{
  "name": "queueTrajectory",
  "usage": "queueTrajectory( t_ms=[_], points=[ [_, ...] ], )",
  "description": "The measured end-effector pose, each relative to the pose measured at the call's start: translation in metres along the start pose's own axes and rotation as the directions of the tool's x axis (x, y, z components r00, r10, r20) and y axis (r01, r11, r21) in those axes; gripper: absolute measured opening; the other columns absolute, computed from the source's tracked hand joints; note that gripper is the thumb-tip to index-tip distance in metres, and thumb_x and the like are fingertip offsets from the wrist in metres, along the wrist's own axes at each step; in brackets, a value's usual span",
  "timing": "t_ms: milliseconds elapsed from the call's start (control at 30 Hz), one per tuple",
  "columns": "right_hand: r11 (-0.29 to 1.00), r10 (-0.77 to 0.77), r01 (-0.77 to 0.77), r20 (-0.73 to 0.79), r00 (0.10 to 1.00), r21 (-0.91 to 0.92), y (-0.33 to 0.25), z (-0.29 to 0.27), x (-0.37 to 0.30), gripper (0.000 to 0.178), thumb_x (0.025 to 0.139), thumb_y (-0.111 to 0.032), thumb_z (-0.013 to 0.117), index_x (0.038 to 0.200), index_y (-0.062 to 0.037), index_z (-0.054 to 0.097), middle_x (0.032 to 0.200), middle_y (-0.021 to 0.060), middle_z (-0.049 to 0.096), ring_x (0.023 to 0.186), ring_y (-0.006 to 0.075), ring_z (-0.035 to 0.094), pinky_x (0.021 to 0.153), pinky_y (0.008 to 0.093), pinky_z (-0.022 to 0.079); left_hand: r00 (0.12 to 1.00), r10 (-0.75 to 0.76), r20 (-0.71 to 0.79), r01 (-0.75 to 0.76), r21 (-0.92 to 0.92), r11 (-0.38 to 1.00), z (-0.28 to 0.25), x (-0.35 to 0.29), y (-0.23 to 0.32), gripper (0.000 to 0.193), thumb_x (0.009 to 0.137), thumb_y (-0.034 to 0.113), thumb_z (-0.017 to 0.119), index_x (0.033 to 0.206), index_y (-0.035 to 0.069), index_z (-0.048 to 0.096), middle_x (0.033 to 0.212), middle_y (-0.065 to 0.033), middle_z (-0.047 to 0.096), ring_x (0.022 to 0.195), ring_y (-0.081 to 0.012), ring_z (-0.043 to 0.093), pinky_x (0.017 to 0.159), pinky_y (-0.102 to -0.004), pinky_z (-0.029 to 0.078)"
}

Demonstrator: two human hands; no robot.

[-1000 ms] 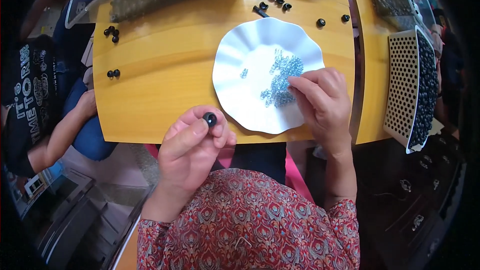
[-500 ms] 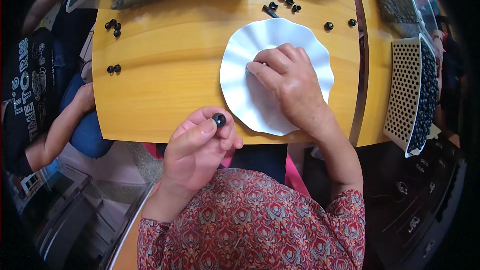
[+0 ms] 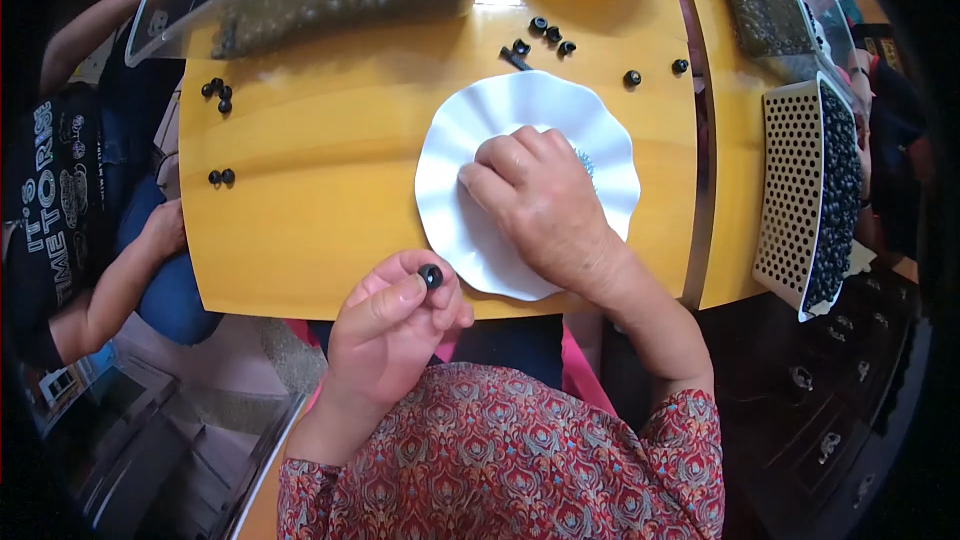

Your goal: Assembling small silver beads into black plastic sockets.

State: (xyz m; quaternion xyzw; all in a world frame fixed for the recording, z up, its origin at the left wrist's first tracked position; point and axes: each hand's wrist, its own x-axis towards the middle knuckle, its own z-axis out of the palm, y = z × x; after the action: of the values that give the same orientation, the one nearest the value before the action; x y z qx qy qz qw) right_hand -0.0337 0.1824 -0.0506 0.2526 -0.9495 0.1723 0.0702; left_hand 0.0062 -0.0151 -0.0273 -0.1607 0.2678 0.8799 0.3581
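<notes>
Left hand (image 3: 385,325): thumb and fingers pinching a small black hollow piece (image 3: 431,275), just off the near edge of the yellow table (image 3: 300,230). Its opening seems turned up toward the camera. Right hand (image 3: 540,200): over the white wavy-rimmed plate (image 3: 445,225), fingers bunched narrow and bent downward; thumb and index tip point to the plate's left part. Can't tell whether anything sits between them (the back of the hand blocks the view). Small bluish clear pieces (image 3: 588,170) lie on the plate, showing just right of the knuckles; the rest of the pile, if any, is hidden.

Step in hand, as judged: picking at the plate with the right while the left keeps the black piece ready. Next move likely calls for a fine fingertip grip on one bluish piece, then lining it up with the black piece's opening, left hand steady.

Loose black pieces (image 3: 539,25) and a dark rod-like part (image 3: 515,59) lie beyond the plate, the rod nearest its rim.
</notes>
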Motion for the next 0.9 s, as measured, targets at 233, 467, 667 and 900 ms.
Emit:
queueTrajectory(
  t_ms=[233, 467, 667, 900],
  points=[
    [0.987, -0.017, 0.026, -0.063, 0.998, 0.156, 0.001, -0.002, -0.004, 0.016, 0.073, -0.008, 0.061, 0.089, -0.0059, 0.062, 0.084, 0.0072, 0.055, 0.079, 0.0254, 0.055, 0.07, 0.0364, 0.044, 1.0, 0.0, -0.009, 0.0, -0.005, 1.0, -0.003, -0.002, 0.0, 0.023, 0.085, 0.02, 0.06, 0.099, 0.002, 0.057, 0.083, -0.0059, 0.049, 0.071, -0.0162, 0.046, 0.075, -0.0338, 0.041],
    [-0.101, 0.454, -0.372, 0.376, 0.808, 0.923, 0.001, -0.038, -0.008, 0.016, 0.084, 0.004, 0.058, 0.099, 0.0028, 0.063, 0.093, 0.0069, 0.063, 0.078, 0.01, 0.058, 0.067, 0.0226, 0.048, 0.999, -0.026, 0.041, 0.028, -0.056, 0.998, -0.005, 0.003, 0.001, 0.024, 0.084, 0.019, 0.06, 0.099, 0.001, 0.057, 0.083, -0.006, 0.05, 0.071, -0.016, 0.046, 0.073, -0.0332, 0.04],
    [0.325, 0.644, -0.241, -0.027, 0.765, 0.914, 0.022, -0.027, -0.015, 0.017, 0.082, 0.001, 0.065, 0.099, 0.0016, 0.064, 0.086, 0.0079, 0.064, 0.079, 0.0142, 0.062, 0.067, 0.0267, 0.05, 1.0, -0.013, -0.001, 0.013, -0.03, 0.999, 0.0, 0.007, 0.0, 0.024, 0.086, 0.019, 0.056, 0.101, 0.001, 0.056, 0.084, -0.0062, 0.048, 0.072, -0.0158, 0.043, 0.074, -0.0326, 0.039],
    [0.952, 0.182, -0.109, -0.241, 0.953, 0.286, 0.024, -0.024, -0.027, 0.02, 0.073, 0.004, 0.069, 0.091, -0.0029, 0.065, 0.082, 0.0089, 0.062, 0.072, 0.0245, 0.062, 0.063, 0.0305, 0.05, 1.0, -0.023, -0.005, 0.023, 0.001, 1.0, 0.003, 0.008, -0.004, 0.024, 0.087, 0.021, 0.055, 0.099, 0.0, 0.055, 0.083, -0.0063, 0.046, 0.071, -0.0156, 0.042, 0.073, -0.0325, 0.039]
  ],
)
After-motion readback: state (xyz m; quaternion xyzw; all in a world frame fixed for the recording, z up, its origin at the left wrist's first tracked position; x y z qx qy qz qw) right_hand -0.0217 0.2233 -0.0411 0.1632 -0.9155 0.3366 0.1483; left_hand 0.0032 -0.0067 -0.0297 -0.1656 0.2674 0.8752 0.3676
